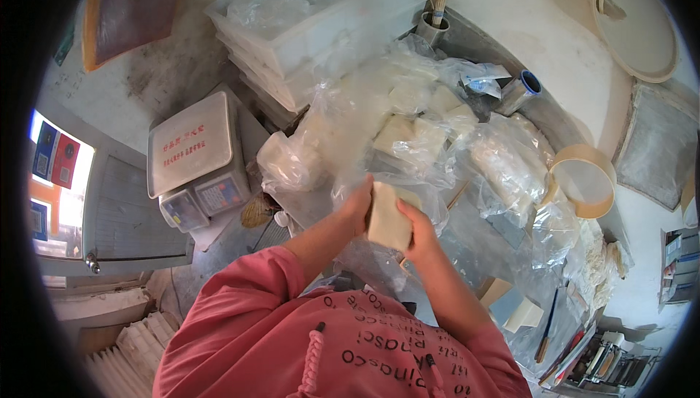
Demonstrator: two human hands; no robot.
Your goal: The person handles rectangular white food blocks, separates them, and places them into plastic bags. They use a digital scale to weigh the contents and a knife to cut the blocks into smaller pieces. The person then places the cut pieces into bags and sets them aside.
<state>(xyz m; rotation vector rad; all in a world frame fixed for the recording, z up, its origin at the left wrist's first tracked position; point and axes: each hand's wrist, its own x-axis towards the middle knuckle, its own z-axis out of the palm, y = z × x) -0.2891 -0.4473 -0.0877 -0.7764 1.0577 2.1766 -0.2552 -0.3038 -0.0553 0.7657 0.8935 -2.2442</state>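
Observation:
A cream-coloured rectangular block with rounded corners, which looks like a stack of dough sheets, is held up in front of my chest. My left hand grips its left side. On the right side, my right hand clasps it, thumb lying over the top face. Just beyond and below the block spreads a crumpled clear plastic bag. Further back, similar pale blocks sit under clear plastic. A tied clear bag with pale contents stands to the left. Part of the view there is hazy.
Stacked white plastic crates stand at the back. A weighing scale is at left, a straw hand brush beside it. At right are a round sieve, a filled plastic bag and a long dark-bladed tool. A metal canister leans behind.

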